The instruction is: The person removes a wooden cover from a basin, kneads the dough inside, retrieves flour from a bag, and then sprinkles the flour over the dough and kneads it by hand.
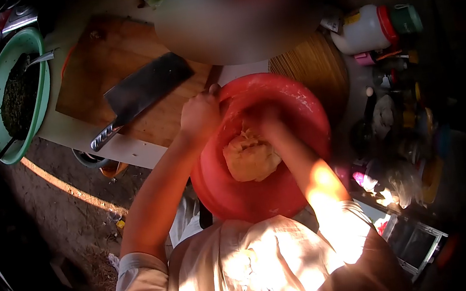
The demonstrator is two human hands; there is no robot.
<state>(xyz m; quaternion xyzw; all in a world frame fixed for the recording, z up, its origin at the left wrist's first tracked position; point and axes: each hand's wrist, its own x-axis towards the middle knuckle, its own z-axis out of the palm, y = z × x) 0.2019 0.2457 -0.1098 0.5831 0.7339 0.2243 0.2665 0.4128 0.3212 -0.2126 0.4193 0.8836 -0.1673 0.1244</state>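
A red basin stands before me, its inner wall streaked with whitish flour. In it lies a pale lump of dough, bunched up at its far side. My left hand is closed round the basin's far left rim. Down inside the basin, my right hand is at the far edge of the dough and seems closed on it; its fingers are in shadow and partly blurred. Left of the basin, a cleaver with a metal handle lies flat on a wooden cutting board.
A green basin with dark chopped greens and a spoon is at far left. Behind the red basin is a round wooden board. A white jar with a red lid and several small bottles line the right. A blurred patch covers the top middle.
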